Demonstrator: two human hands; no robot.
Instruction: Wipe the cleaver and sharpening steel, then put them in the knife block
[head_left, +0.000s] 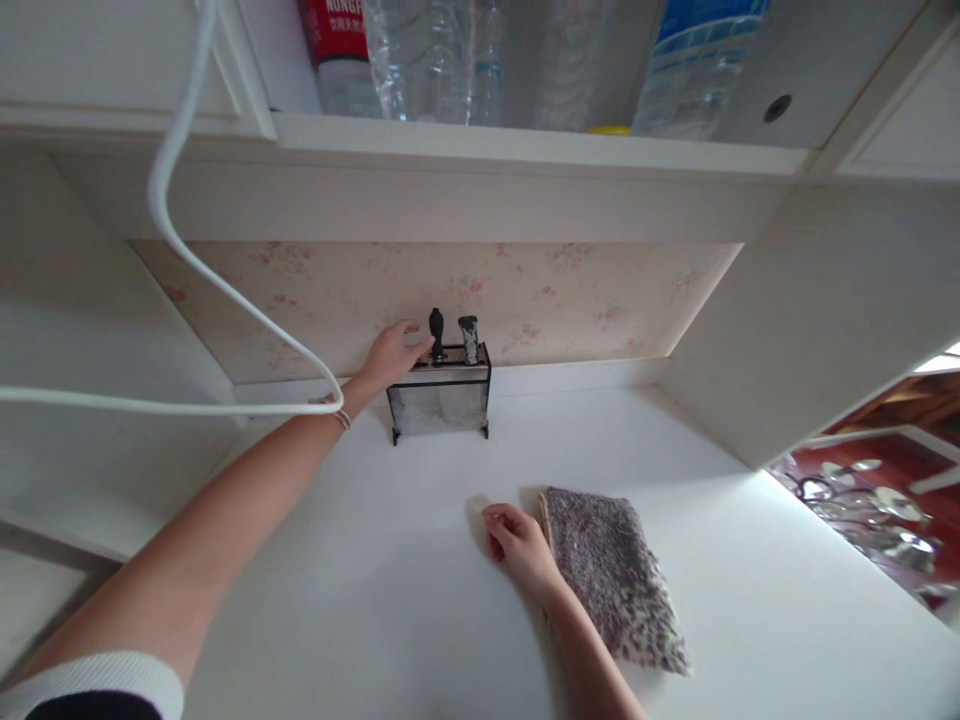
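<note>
left hand (pixel 391 354) touches knife block (pixel 440 400); right hand (pixel 520 545) beside cloth (pixel 611 570).

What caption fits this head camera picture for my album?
Left hand touches a knife holder by the wall; right hand rests beside a speckled cloth.

Bottles (pixel 480 60) cut off at top edge

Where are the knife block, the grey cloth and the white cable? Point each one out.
knife block (pixel 439 408): head view, on its clear front panel.
grey cloth (pixel 611 570): head view, on the middle of its speckled top face.
white cable (pixel 225 290): head view, on the slanting stretch before the wallpaper.
</note>
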